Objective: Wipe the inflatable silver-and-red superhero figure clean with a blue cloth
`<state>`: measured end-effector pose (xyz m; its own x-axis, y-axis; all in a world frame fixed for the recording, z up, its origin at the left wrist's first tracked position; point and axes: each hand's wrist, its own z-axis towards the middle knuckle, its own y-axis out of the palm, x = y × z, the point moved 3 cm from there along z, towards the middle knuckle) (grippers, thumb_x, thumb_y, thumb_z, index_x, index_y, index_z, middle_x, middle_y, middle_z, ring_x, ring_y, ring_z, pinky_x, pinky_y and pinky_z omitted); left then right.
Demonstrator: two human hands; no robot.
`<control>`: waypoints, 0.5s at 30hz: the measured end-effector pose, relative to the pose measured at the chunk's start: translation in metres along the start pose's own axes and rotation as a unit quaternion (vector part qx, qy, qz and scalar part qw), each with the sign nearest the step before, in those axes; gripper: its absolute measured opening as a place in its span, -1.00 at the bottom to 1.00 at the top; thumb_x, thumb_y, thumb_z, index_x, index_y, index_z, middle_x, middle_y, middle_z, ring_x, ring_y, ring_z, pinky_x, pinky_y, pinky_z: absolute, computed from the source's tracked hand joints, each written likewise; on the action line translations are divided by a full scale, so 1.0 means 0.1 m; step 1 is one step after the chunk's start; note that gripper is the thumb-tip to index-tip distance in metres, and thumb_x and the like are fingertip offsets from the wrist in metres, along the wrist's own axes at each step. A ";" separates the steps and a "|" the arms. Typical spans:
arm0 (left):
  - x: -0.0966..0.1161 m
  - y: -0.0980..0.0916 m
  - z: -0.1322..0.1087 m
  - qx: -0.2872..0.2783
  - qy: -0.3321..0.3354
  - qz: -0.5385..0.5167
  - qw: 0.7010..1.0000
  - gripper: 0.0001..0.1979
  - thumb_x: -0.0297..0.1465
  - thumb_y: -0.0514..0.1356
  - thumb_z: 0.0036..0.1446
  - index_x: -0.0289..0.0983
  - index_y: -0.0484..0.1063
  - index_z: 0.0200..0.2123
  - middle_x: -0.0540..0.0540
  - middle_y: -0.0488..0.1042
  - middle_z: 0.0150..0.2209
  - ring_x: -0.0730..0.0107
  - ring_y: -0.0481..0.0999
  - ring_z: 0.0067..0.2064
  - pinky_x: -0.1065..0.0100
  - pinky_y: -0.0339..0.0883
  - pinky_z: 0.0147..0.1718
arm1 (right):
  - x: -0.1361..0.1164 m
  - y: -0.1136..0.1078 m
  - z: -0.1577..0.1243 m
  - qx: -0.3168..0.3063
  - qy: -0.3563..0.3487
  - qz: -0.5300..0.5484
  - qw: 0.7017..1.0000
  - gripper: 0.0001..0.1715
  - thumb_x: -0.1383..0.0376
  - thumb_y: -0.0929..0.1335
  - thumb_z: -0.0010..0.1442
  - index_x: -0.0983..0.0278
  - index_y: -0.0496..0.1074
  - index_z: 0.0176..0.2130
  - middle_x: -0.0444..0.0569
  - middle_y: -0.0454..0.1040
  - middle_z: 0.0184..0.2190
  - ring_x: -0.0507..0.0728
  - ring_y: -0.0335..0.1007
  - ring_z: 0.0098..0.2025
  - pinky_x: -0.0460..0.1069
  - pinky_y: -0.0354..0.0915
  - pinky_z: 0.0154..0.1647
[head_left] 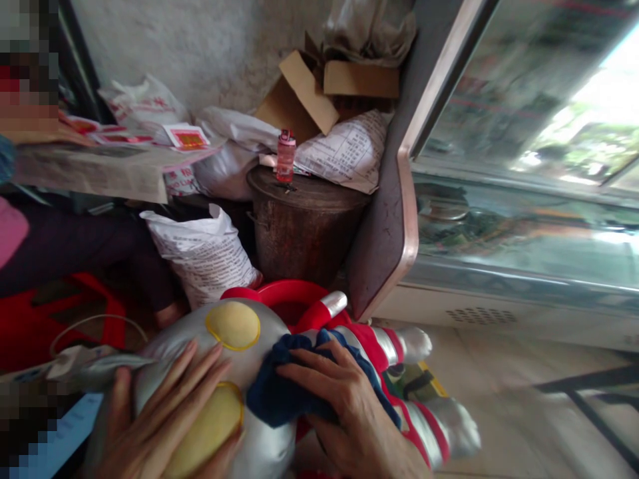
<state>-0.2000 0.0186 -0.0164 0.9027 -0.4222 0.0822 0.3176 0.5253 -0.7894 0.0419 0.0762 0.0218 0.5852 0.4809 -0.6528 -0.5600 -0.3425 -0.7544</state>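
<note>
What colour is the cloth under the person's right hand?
The cloth under the right hand is dark blue, shown best in the head view.

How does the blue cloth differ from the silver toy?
The cloth is dark blue and matte; the toy is mostly shiny silver, with red and yellow. The cloth is small and crumpled; the toy is much larger and plump. Both are touched: the cloth by the right hand, the toy by the left hand.
</note>
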 end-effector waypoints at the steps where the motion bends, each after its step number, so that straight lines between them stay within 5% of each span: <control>1: -0.02 0.00 0.03 -0.004 0.010 0.001 1.000 -0.37 -0.19 0.22 0.28 -0.21 0.26 0.36 -0.24 0.53 0.24 -0.12 0.43 0.33 -0.21 -0.35 0.50 | 0.00 -0.02 -0.02 -0.004 -0.003 0.000 1.000 -0.07 0.53 0.35 0.05 -0.10 0.47 0.30 -0.23 0.44 0.36 0.33 0.37 0.31 0.36 0.12 0.43; 9: -0.17 0.00 0.21 -0.065 0.009 -0.016 0.998 -0.44 -0.21 0.07 0.42 -0.11 0.17 0.43 -0.02 0.37 0.40 0.21 0.21 0.48 0.13 -0.48 0.51 | -0.04 -0.21 -0.17 0.098 -0.071 0.006 0.993 -0.27 0.42 0.41 0.18 0.01 0.48 0.29 -0.08 0.57 0.24 0.29 0.47 0.21 0.27 0.30 0.33; 12: -0.16 -0.02 0.27 -0.060 0.013 -0.012 0.998 -0.50 -0.26 0.01 0.45 -0.09 0.20 0.40 0.00 0.39 0.38 0.25 0.23 0.47 0.20 -0.47 0.50 | -0.11 -0.03 -0.19 0.111 -0.168 -0.041 0.979 -0.43 0.22 0.47 0.29 -0.04 0.48 0.26 -0.09 0.60 0.16 0.27 0.51 0.08 0.18 0.46 0.07; 15: -0.14 -0.03 0.27 -0.051 0.007 -0.008 0.999 -0.54 -0.27 0.05 0.44 -0.10 0.25 0.36 -0.01 0.44 0.34 0.26 0.26 0.45 0.22 -0.48 0.49 | -0.13 0.25 -0.19 0.204 -0.194 -0.065 0.957 -0.76 0.05 0.40 0.43 0.10 0.60 -0.06 -0.09 0.66 -0.19 0.14 0.54 -0.23 0.03 0.46 -0.22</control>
<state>-0.2053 0.0433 0.0013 0.8936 -0.4402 0.0874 0.2998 0.4406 -0.8462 0.0313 0.0456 0.0102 0.4488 0.7885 -0.4205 -0.7250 0.0463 -0.6871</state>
